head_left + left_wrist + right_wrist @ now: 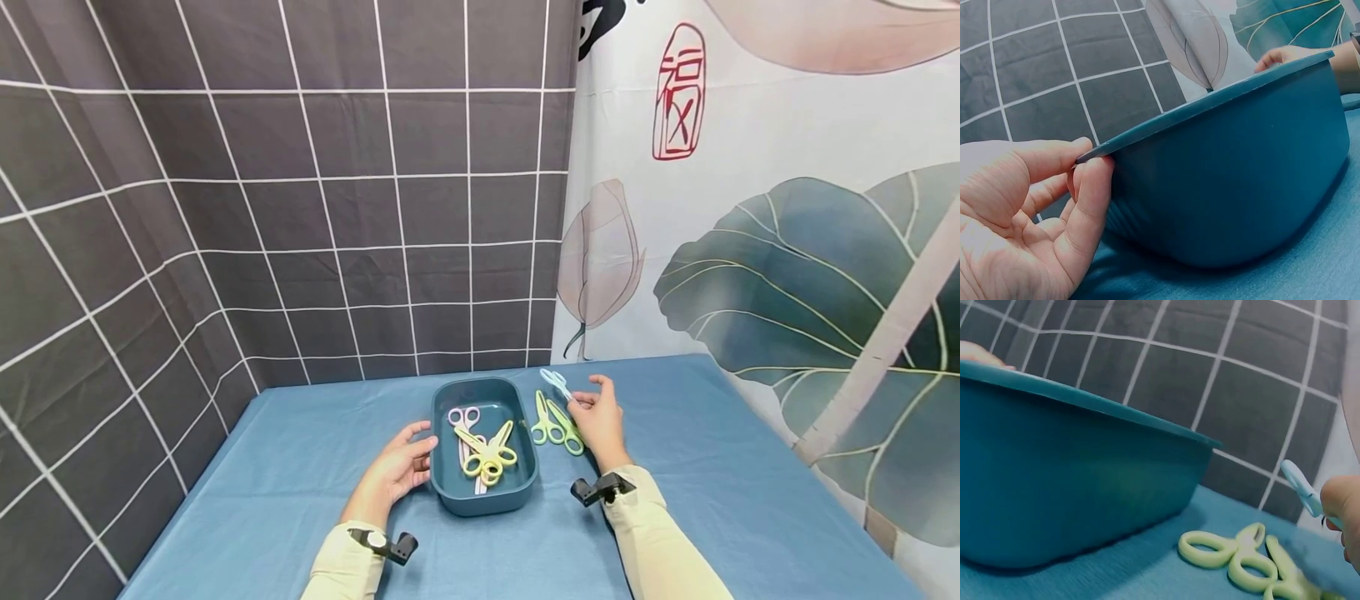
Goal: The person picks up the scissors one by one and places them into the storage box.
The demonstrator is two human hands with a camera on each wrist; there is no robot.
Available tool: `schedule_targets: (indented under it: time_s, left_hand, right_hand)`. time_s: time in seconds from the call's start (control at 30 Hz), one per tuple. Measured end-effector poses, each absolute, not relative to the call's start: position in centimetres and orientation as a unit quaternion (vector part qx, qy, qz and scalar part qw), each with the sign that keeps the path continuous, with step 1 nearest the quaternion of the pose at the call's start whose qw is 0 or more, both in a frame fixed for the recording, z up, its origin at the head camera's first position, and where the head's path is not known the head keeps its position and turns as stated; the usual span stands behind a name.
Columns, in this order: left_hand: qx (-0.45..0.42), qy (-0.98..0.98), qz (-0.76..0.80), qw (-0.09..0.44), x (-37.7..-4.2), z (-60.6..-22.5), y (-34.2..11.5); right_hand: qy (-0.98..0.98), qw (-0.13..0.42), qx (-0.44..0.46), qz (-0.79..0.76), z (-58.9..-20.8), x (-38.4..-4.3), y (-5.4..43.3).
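Observation:
A dark blue plastic basin (444, 492) stands in the middle of the table. My left hand (397, 471) pinches its left rim between thumb and fingers, clear in the left wrist view. Inside lie yellow scissors (489, 454) across scissors with pale purple-pink handles (464, 417). Right of the basin, my right hand (600, 421) grips light blue scissors (555, 379), whose handle loops point away from the fingers. Below and left of that hand, yellow-green scissors (545, 425) and green scissors (567, 429) rest side by side on the cloth.
A blue cloth (300, 467) covers the table. Behind it hangs a dark grey curtain (352, 208) with a white grid, and to the right a white curtain (622, 108) printed with leaves. Black camera mounts (393, 547) sit on both wrists.

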State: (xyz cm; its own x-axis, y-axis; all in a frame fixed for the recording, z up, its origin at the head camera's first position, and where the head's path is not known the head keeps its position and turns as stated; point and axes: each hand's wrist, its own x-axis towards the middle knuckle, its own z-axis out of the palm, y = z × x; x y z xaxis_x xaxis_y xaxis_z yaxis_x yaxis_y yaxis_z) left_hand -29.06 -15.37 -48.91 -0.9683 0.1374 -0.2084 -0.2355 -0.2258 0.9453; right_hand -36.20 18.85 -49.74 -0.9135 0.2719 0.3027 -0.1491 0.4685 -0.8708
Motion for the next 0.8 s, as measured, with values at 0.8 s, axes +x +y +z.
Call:
schedule_targets:
  time_s: [0.8]
  left_hand:
    - [-0.043, 0.609, 0.783, 0.117, -29.0, -48.8, -15.4]
  right_hand:
    - [-0.838, 0.171, 0.166, 0.491, -45.1, -33.0, 11.4]
